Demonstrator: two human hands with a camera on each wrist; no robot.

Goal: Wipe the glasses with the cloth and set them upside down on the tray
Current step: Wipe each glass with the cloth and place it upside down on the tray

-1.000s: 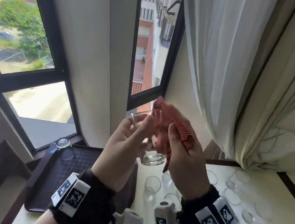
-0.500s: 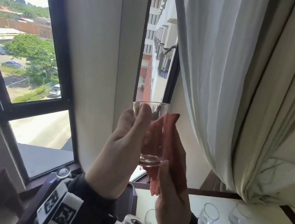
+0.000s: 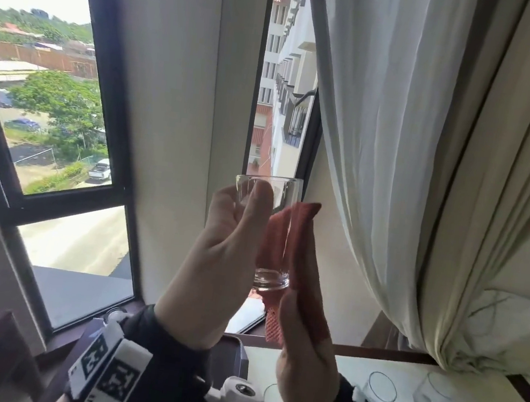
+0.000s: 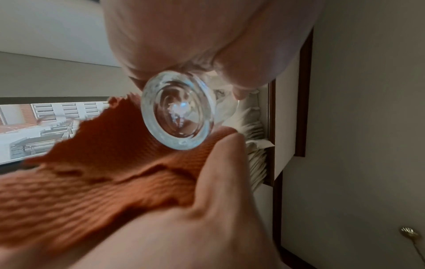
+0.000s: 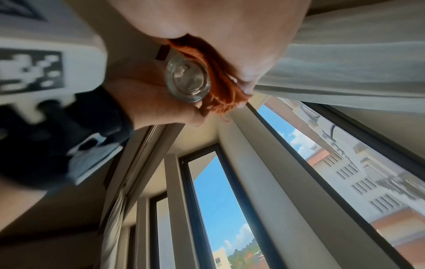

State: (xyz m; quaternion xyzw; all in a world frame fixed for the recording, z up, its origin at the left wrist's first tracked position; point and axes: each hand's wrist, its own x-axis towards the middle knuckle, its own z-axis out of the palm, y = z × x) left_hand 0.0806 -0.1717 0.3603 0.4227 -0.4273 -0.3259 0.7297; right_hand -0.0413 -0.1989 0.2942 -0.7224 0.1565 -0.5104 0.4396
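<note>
My left hand [image 3: 248, 222] grips a clear glass [image 3: 269, 277], held upright and raised in front of the window, rim on top. Its thick round base shows in the left wrist view [image 4: 178, 111] and the right wrist view [image 5: 187, 80]. My right hand [image 3: 304, 321] holds the red cloth [image 3: 289, 236] against the right side of the glass, thumb pinching the cloth [image 4: 103, 172] near the base. A corner of the dark tray [image 3: 235, 349] shows behind my left wrist; the rest is hidden.
Several more clear glasses [image 3: 381, 389] stand on the pale table [image 3: 320, 369] at the lower right. A white curtain [image 3: 395, 149] hangs close on the right. Window frames [image 3: 108, 117] and a wall pillar stand right behind the raised glass.
Both hands lifted the glass up in front of the window and brought it from tilted to upright. The cloth went from the rim to the glass's right side. The view tilted upward.
</note>
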